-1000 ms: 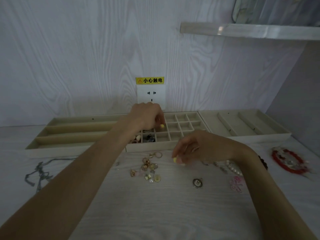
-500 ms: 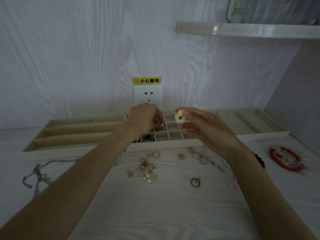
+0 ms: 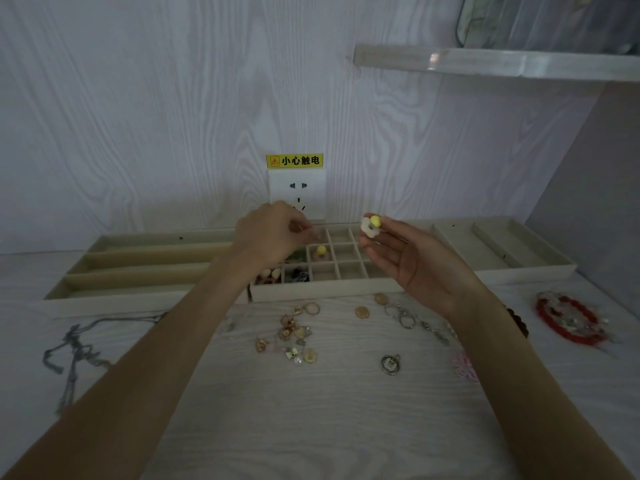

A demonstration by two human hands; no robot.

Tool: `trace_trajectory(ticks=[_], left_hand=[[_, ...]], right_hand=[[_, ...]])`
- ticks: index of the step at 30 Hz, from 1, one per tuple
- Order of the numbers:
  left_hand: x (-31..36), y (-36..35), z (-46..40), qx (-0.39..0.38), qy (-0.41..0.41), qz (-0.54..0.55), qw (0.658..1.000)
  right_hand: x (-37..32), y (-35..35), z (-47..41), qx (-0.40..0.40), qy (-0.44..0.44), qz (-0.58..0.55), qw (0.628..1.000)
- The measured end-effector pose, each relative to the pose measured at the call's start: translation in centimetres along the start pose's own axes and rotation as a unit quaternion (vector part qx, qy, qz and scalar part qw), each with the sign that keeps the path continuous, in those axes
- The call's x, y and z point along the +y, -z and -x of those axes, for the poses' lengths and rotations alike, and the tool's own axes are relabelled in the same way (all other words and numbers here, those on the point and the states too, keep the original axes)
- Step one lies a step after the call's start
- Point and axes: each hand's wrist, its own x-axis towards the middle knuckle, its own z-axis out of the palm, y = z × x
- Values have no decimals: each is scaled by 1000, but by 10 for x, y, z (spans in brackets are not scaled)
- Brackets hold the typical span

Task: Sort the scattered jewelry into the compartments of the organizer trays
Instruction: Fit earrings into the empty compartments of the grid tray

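Home dressing nook: mirror (image 3: pixel 554 22), shelf (image 3: pixel 485 62), wall socket (image 3: pixel 297 192).

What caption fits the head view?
Right hand holds a white flower charm above the grid tray; left hand reaches in.

Both bare forearms reached forward from the bottom corners and converged toward the middle, wrists held level. The left hand (image 3: pixel 273 233) was turned back-up with its fingers curled down and inward, the tips bunched at its right edge; whether they pinched anything could not be told. The right hand (image 3: pixel 415 261) was turned palm-up and tilted toward the left one, its thumb and forefinger raised and pinching a white flower-shaped charm (image 3: pixel 370 226) with a yellow centre at the fingertips, while the other three fingers lay loosely extended below the grip.
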Motion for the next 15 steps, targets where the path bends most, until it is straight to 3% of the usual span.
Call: trace_trajectory(ticks=[3, 11, 15], left_hand=[[-17, 5, 12, 39, 34, -8, 999], [-40, 7, 19, 50, 123, -3, 991], [-45, 7, 19, 23, 143, 2, 989]], right_hand=[[2, -1, -2, 6, 10, 11, 1000], [2, -4, -20, 19, 36, 154, 987], [1, -12, -35, 38, 77, 367, 926]])
